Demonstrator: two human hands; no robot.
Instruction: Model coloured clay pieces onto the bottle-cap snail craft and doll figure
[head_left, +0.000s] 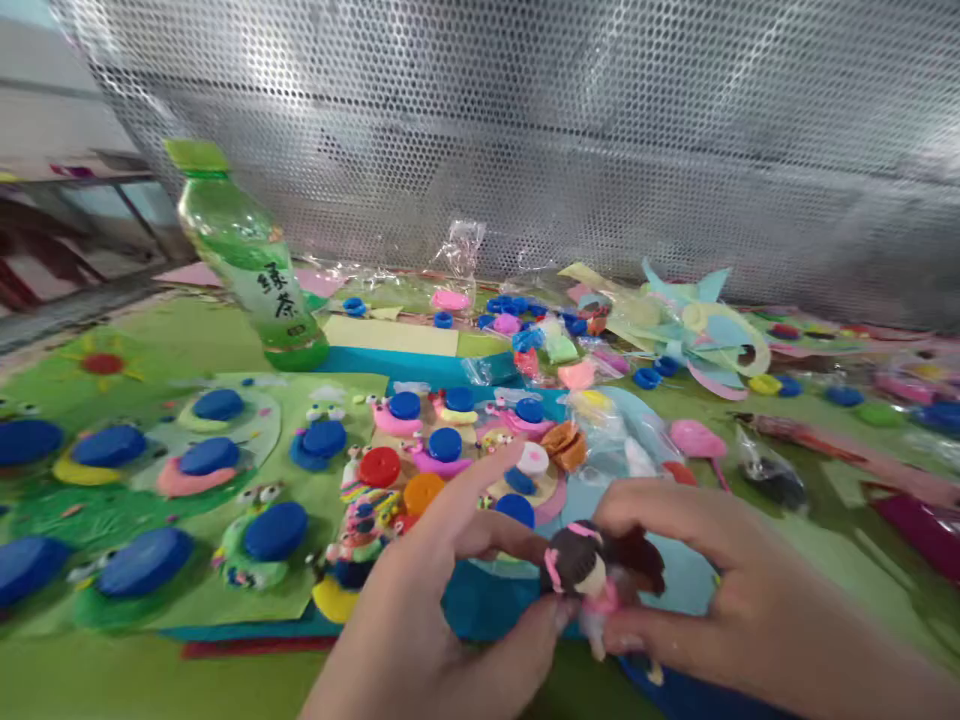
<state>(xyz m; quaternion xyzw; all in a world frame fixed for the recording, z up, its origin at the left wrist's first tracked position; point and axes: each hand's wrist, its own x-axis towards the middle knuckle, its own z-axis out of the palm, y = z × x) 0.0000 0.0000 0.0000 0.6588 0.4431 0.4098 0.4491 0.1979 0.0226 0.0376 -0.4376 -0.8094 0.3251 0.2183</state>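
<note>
A small clay doll (576,565) with dark brown hair, pink bows and a pink-and-white body is between both hands at the lower middle. My left hand (457,590) pinches the head side between thumb and a bent finger, while its index finger points up and away. My right hand (697,580) grips the body side with thumb and fingers. A reddish-brown piece (637,562) shows beside the right fingers; whether it belongs to the doll I cannot tell. Just beyond the hands lie clay snails with bottle-cap shells, among them a red cap (379,466) and an orange cap (424,494).
A green tea bottle (259,270) stands tilted at the back left. Blue-capped clay snails (276,531) cover green sheets on the left. Blue caps, clay lumps and plastic bags lie behind. A paper pinwheel shape (690,325) sits back right, before a perforated metal panel (525,130).
</note>
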